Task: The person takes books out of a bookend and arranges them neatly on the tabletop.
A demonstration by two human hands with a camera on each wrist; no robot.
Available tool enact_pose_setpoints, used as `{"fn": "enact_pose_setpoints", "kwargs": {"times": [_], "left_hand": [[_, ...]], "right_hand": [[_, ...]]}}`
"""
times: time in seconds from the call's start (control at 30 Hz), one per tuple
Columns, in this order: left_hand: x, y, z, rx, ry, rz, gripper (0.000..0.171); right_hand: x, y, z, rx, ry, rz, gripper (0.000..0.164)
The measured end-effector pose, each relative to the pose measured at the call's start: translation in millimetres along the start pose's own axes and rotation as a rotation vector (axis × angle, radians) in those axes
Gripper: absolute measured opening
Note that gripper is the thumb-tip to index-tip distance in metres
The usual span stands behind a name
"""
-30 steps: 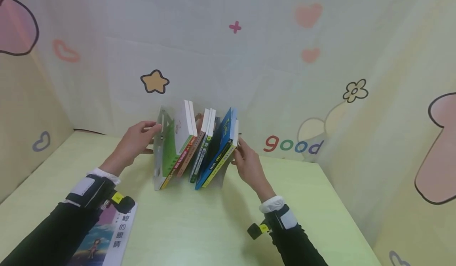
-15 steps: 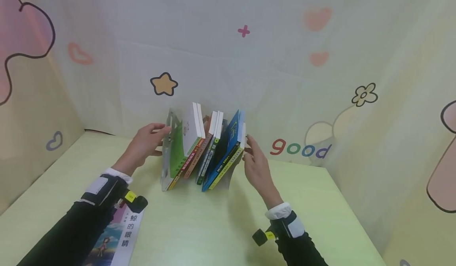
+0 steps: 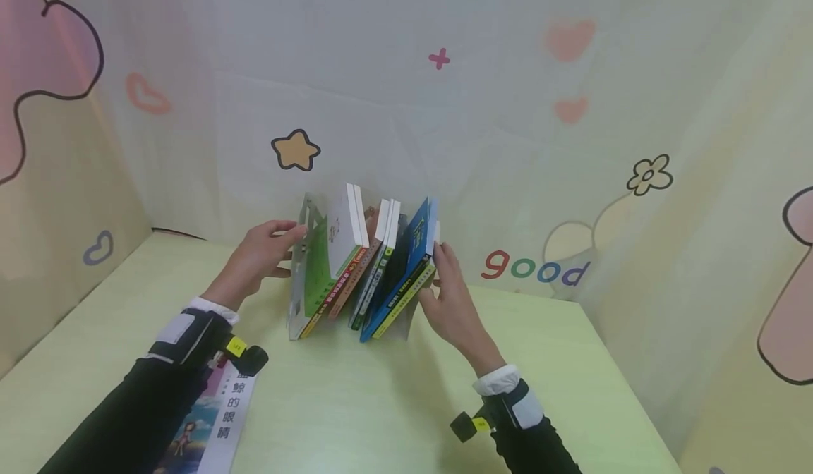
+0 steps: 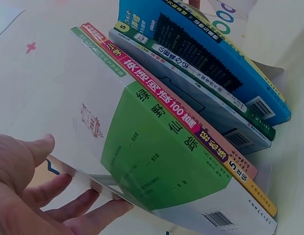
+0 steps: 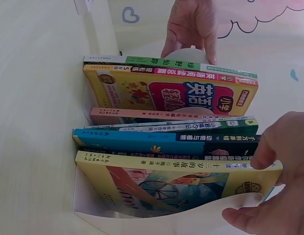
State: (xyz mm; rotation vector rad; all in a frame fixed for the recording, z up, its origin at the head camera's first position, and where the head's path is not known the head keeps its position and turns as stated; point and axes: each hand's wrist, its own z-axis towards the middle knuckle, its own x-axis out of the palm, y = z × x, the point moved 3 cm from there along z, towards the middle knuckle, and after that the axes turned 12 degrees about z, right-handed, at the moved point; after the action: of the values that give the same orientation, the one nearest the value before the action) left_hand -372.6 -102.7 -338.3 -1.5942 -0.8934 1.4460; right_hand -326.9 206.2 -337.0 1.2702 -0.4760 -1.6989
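A white book rack (image 5: 166,226) holds several books, which lean to the right in the head view. My left hand (image 3: 263,248) grips the rack's left end panel, its thumb on one side and its fingers on the other, beside a green-and-white book (image 4: 162,152). At the other end, my right hand (image 3: 452,308) curls round the rack's right panel. Its index finger lies at the corner of a yellow book (image 5: 166,183), and its thumb is on the outer side of the panel. Between them stand a blue book (image 4: 211,63) and a pinkish-brown book (image 3: 351,287).
Another book (image 3: 219,424) lies flat on the pale yellow-green table (image 3: 343,403), partly under the left forearm. A printed curtain (image 3: 381,135) rises behind the rack, with side walls left and right. Wrist cameras are strapped over the dark sleeves.
The right hand has moved in to the left, from just off the rack's right end to contact with it. The left hand keeps its place on the left panel. The head view shifted slightly.
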Motion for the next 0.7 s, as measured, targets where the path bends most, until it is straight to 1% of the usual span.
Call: {"fn": "enact_pose_setpoints", "kwargs": {"times": [0.17, 0.27, 0.53, 0.7], "left_hand": [[0.2, -0.4, 0.6, 0.003, -0.009, 0.001, 0.067], [0.2, -0.2, 0.6, 0.005, -0.008, 0.002, 0.068], [0.3, -1.0, 0.2, 0.004, 0.0, -0.008, 0.071], [0.0, -0.5, -0.1, 0.006, 0.0, -0.005, 0.07]], "right_hand": [[1, -2, -1, 0.017, -0.009, -0.03, 0.073], [1, -4, -2, 0.014, -0.022, -0.037, 0.072], [-3, -6, -7, -0.019, -0.09, -0.035, 0.068], [-1, -3, -13, 0.002, -0.129, -0.018, 0.065]]}}
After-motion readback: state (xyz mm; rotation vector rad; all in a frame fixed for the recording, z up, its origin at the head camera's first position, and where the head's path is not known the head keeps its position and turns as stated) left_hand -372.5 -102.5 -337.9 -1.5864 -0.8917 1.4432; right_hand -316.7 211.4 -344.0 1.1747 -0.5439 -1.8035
